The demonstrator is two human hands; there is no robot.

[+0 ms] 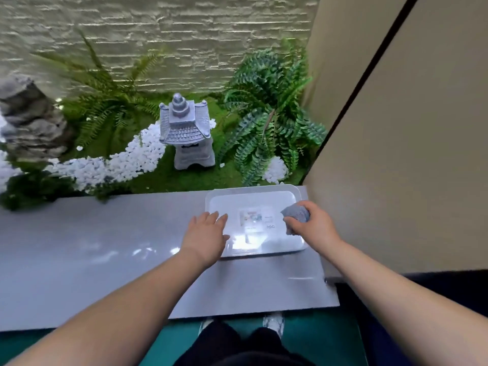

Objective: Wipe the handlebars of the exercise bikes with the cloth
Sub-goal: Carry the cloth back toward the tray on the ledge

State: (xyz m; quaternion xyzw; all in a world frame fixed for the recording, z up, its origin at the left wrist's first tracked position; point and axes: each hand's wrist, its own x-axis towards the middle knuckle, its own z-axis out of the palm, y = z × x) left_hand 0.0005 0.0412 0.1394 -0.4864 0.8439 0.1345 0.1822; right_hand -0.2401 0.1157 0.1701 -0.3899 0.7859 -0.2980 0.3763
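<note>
A bunched grey cloth (296, 214) is gripped in my right hand (313, 223), held over the right side of a white plastic tray (253, 192). The tray lies on a grey ledge (105, 244) and has a small label at its middle. My left hand (207, 231) rests flat with its fingers apart on the tray's left edge and holds nothing. No exercise bike or handlebar is in view.
Behind the ledge is a small indoor garden with a stone lantern (186, 133), ferns (266, 112), white pebbles (124, 159) and a grey rock (29, 114). A beige wall panel (409, 154) stands close on the right. Teal floor shows below, by my legs.
</note>
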